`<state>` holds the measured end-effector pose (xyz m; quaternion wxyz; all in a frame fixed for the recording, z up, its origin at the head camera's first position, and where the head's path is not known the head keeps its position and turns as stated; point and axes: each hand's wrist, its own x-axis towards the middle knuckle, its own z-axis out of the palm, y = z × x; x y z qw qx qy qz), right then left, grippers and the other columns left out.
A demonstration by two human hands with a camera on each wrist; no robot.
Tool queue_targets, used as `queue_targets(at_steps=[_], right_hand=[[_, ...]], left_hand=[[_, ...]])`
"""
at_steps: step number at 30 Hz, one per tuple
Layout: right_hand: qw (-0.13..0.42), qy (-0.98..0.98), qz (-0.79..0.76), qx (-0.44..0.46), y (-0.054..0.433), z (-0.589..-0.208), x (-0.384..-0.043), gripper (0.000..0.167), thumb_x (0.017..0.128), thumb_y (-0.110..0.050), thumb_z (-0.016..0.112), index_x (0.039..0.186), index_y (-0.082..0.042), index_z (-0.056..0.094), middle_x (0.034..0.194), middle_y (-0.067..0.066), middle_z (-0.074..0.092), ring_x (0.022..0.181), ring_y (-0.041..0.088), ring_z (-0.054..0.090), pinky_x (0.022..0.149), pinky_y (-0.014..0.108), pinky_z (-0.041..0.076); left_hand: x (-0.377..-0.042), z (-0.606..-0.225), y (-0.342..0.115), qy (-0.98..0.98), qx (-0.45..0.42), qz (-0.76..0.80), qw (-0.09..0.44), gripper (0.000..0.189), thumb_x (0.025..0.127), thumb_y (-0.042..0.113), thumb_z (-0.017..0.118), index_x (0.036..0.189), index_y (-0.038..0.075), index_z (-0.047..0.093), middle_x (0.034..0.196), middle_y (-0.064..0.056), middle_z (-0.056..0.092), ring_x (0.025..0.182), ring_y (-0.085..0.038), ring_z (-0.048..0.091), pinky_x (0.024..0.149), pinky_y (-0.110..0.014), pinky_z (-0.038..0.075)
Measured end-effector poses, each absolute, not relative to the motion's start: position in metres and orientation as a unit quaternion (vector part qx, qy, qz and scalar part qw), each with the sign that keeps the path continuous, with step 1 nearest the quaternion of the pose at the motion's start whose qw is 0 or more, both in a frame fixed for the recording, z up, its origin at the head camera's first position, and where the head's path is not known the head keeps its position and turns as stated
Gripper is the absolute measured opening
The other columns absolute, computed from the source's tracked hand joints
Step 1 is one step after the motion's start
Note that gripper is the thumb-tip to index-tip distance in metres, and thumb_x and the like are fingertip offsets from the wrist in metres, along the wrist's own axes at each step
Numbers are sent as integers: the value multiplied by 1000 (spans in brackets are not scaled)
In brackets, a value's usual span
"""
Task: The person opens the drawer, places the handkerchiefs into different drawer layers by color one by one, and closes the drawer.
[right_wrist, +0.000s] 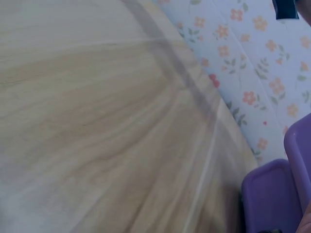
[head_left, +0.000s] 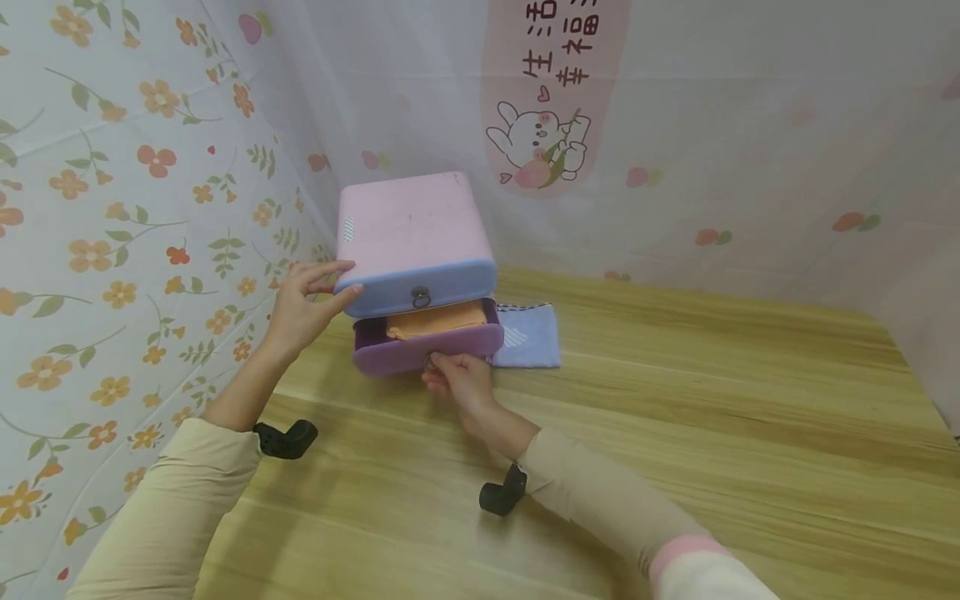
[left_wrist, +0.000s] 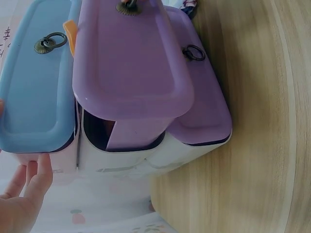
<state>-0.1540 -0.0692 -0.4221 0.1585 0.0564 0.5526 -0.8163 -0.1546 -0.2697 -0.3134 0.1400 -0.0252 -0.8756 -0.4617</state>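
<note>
1. The purple drawer (head_left: 405, 350) stands partly out, at 6 o'clock from the pink top (head_left: 412, 221); it seems light and stiff.
2. The right hand (head_left: 467, 385) pinches its small ring (head_left: 428, 362), probably the best hold.
3. The left hand (head_left: 298, 304), fingers rather straight, touches the 7 o'clock corner.
4. Orange cloth (head_left: 435, 319) inside looks soft.

In the head view, dark Chinese characters (head_left: 558, 50) could be read on the pink panel (head_left: 506, 50), which was printed on the white curtain (head_left: 712, 125). They were arranged in two lines that ran upward: in the left line 生活 ("life") was written, and in the right line 幸福 ("happiness"), followed by a character cut by the top edge. In the left wrist view, some dark strokes (left_wrist: 6, 35) were shown at the left edge, but they could not be read.
</note>
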Motion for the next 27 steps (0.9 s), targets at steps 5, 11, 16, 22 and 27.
queue_targets(at_steps=[5,11,16,22,27], right_hand=[[159,556,-813,65,-73,-419,-163,16,85,-4,56,89,11,56,71,8,63,57,10,60,60,24,52],[168,552,-813,76,-78,-417,-173,19,86,-6,56,94,11,57,73,7,62,59,10,61,61,23,51],[177,538,-819,94,-81,-415,-181,20,84,-5,57,95,12,57,73,8,62,56,9,60,60,21,51],[188,543,-813,97,-84,-413,-189,21,85,-6,57,97,11,57,78,8,62,58,9,60,61,20,50],[188,547,-810,98,-87,-412,-192,21,85,-6,56,96,12,58,75,8,62,57,8,60,60,20,51]], left_hand=[[-155,-314,-271,-876,-21,-461,138,42,82,28,63,119,8,56,119,-10,39,96,-27,48,63,-25,45],[-154,-314,-270,-877,-16,-461,133,43,82,28,63,119,8,56,120,-10,39,96,-27,47,64,-28,45],[-154,-314,-270,-875,-20,-464,133,42,83,26,63,120,8,55,121,-11,38,97,-27,47,64,-26,45],[-155,-314,-270,-873,-27,-467,134,42,83,22,63,121,7,55,121,-12,38,97,-27,46,62,-23,45],[-154,-313,-271,-878,-19,-463,124,43,83,27,63,121,8,54,121,-12,37,99,-28,46,65,-27,45]])
